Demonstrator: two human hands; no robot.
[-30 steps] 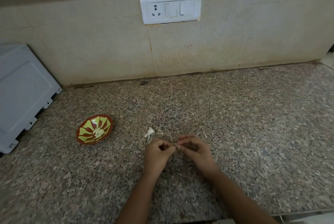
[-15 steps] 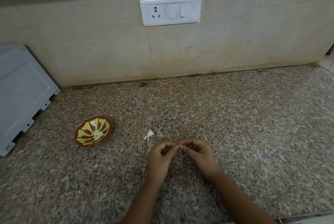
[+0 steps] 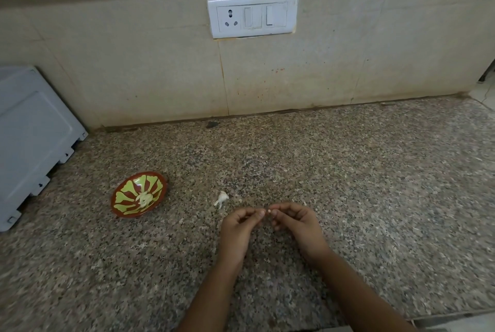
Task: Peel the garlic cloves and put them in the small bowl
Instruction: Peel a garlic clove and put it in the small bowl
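On the speckled granite counter point(image 3: 348, 184), low in the centre of the view, the two hands face each other with their fingertips nearly together. The right hand point(image 3: 297, 224) pinches a tiny pale piece point(image 3: 269, 210) between thumb and forefinger. It is possibly a garlic clove or a shred of its skin, but too small to tell. The left hand point(image 3: 237, 229) has its fingers curled, tips just beside that piece; whether it holds anything cannot be told. To the left lies a white garlic scrap point(image 3: 221, 198) on the counter. Farther left stands the small bowl point(image 3: 158, 184), holding pale peeled cloves point(image 3: 144, 198).
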